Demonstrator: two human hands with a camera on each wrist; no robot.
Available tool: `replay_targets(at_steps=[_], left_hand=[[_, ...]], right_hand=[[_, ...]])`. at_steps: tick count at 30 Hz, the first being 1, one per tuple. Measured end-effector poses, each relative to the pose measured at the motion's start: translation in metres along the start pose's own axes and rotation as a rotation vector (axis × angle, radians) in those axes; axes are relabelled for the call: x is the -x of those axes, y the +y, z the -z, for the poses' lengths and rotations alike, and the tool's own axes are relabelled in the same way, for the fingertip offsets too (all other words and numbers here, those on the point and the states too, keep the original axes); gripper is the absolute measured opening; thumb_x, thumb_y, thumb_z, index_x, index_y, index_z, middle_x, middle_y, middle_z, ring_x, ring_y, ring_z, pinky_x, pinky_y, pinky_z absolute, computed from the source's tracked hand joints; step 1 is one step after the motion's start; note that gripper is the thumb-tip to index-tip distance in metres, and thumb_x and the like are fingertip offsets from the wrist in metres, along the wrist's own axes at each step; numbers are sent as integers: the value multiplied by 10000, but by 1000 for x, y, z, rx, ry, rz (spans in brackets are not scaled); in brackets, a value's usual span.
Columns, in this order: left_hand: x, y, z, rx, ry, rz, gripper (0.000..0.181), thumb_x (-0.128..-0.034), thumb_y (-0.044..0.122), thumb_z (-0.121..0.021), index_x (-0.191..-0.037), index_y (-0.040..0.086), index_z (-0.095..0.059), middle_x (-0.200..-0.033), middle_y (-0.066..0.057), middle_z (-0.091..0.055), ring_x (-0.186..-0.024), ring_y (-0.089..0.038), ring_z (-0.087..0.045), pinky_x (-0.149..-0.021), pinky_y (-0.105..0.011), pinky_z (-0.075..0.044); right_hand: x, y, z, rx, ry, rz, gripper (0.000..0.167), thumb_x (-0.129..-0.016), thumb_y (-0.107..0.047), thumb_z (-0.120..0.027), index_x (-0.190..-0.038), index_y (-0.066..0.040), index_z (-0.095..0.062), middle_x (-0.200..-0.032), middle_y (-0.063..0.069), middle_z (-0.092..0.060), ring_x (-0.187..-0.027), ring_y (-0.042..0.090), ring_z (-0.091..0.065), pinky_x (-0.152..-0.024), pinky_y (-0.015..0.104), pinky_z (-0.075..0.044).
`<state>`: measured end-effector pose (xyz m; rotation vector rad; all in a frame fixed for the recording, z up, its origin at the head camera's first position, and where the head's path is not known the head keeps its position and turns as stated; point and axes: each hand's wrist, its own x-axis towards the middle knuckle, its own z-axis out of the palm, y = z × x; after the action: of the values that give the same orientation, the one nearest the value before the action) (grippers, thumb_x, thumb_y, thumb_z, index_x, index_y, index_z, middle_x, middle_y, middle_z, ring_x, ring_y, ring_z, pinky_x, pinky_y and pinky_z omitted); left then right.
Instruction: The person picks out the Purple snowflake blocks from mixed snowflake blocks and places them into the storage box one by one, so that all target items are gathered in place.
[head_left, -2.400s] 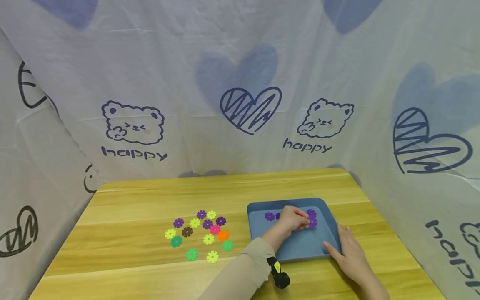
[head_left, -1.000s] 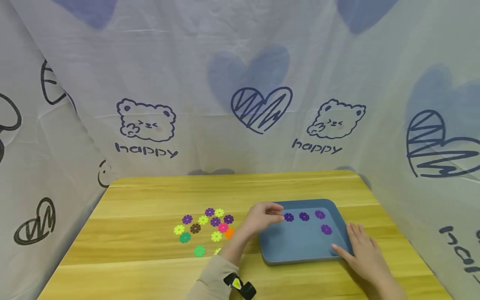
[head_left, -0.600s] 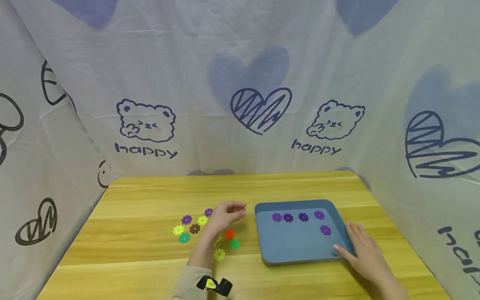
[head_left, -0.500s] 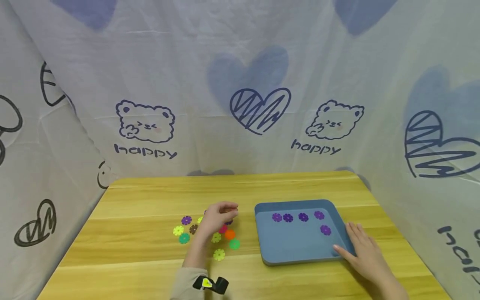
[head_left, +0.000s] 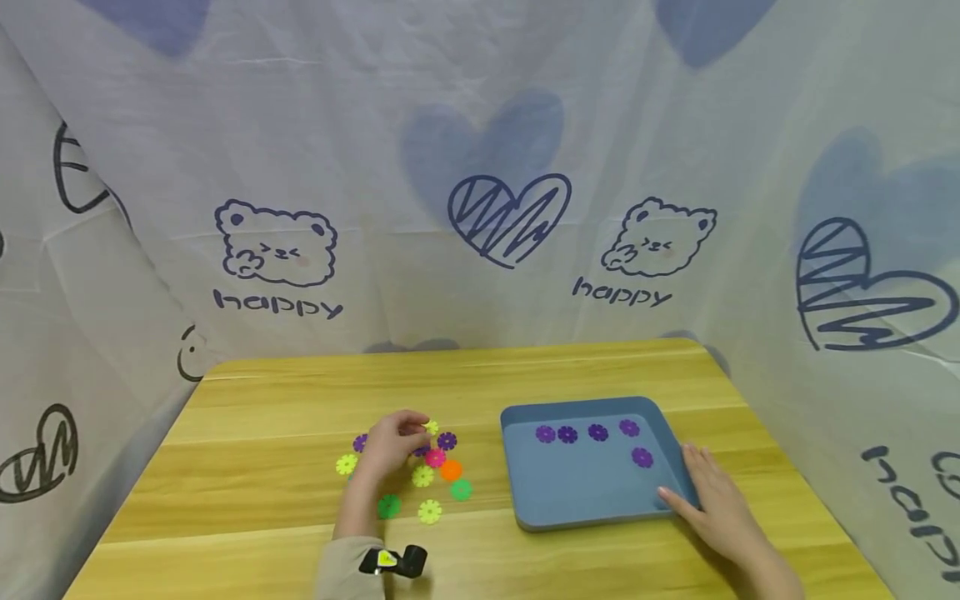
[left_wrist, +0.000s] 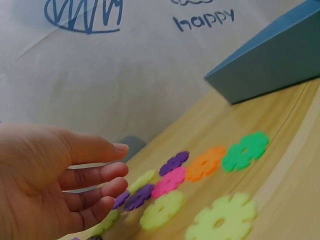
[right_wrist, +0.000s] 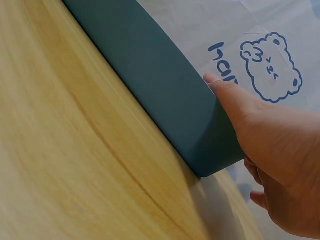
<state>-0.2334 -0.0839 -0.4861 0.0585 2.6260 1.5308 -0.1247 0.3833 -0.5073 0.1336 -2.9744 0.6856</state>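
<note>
My left hand [head_left: 392, 442] hovers over a loose group of flower-shaped plastic discs on the table, its fingers bent loosely with nothing between them in the left wrist view. Around it lie purple [head_left: 447, 441], pink [head_left: 436, 457], orange [head_left: 451, 470], yellow [head_left: 423, 476] and green [head_left: 461, 489] notched discs, and the hand covers part of the group. My right hand [head_left: 720, 508] holds the near right corner of a blue-grey tray [head_left: 525, 527], thumb over the rim and fingers along the outer side. Several purple discs [head_left: 597, 432] lie flat in the tray, mostly along its far side.
The wooden table [head_left: 285, 542] ends at a printed cloth [head_left: 375, 250], which hangs behind it and at both sides. A black strap device [head_left: 393, 561] sits on my left wrist. The tray's raised walls [right_wrist: 150, 75] stand right of the loose discs.
My left hand has let go of a purple disc in the tray, then moved left out of it to above the loose discs. My right hand has stayed at the tray's corner.
</note>
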Motion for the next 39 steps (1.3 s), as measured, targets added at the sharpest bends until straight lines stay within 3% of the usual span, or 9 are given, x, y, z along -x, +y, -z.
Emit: replay_targets(at_steps=[8, 14, 18, 28, 34, 39], left_hand=[[-5, -16, -1, -144, -9, -28, 224, -868, 81, -708, -1084, 34, -672, -974, -73, -686, -892, -191, -628, -833, -377, -532], [-6, -21, -5, -175, -16, -48, 275, -839, 49, -723, -1108, 26, -669, -1053, -102, -692, -977, -248, -633, -914, -454, -518], [-6, -20, -6, -187, -19, -39, 269, -847, 47, -720, -1111, 40, -669, -1056, -93, -681, -992, -250, -623, -920, -460, -510], [-6, -13, -3, -171, 22, -51, 166, -851, 5, -702, -1007, 57, -684, -902, -62, -653, -828, -182, -567, -782, -353, -502], [-2, -7, 0, -145, 10, -33, 79, -844, 69, -737, -899, 94, -687, -789, -18, -629, -742, -152, -549, -713, -285, -469], [0, 2, 0, -115, 1, -49, 88, -837, 129, -759, -894, 122, -693, -792, 2, -642, -741, -136, -558, -717, -268, -469]], right_hand=[[2, 0, 0, -34, -15, -4, 889, -943, -458, -586, -1507, 93, -175, -1543, 348, -202, -1437, 531, -132, -1108, 696, -169], [2, -1, 0, -36, -21, -8, 897, -943, -459, -587, -1508, 95, -164, -1546, 349, -191, -1441, 528, -124, -1109, 697, -165], [2, -1, -1, -41, -18, -7, 898, -942, -454, -590, -1506, 99, -164, -1543, 354, -189, -1440, 530, -123, -1104, 701, -166], [0, 1, -1, -51, -28, -11, 906, -945, -459, -584, -1509, 98, -146, -1548, 355, -173, -1443, 529, -112, -1105, 703, -159], [0, -1, -1, -47, -14, -3, 898, -945, -448, -589, -1505, 105, -155, -1542, 362, -180, -1439, 532, -122, -1111, 696, -157], [0, -1, -1, -42, -17, -6, 901, -946, -455, -584, -1502, 110, -156, -1541, 364, -179, -1437, 534, -127, -1115, 691, -158]])
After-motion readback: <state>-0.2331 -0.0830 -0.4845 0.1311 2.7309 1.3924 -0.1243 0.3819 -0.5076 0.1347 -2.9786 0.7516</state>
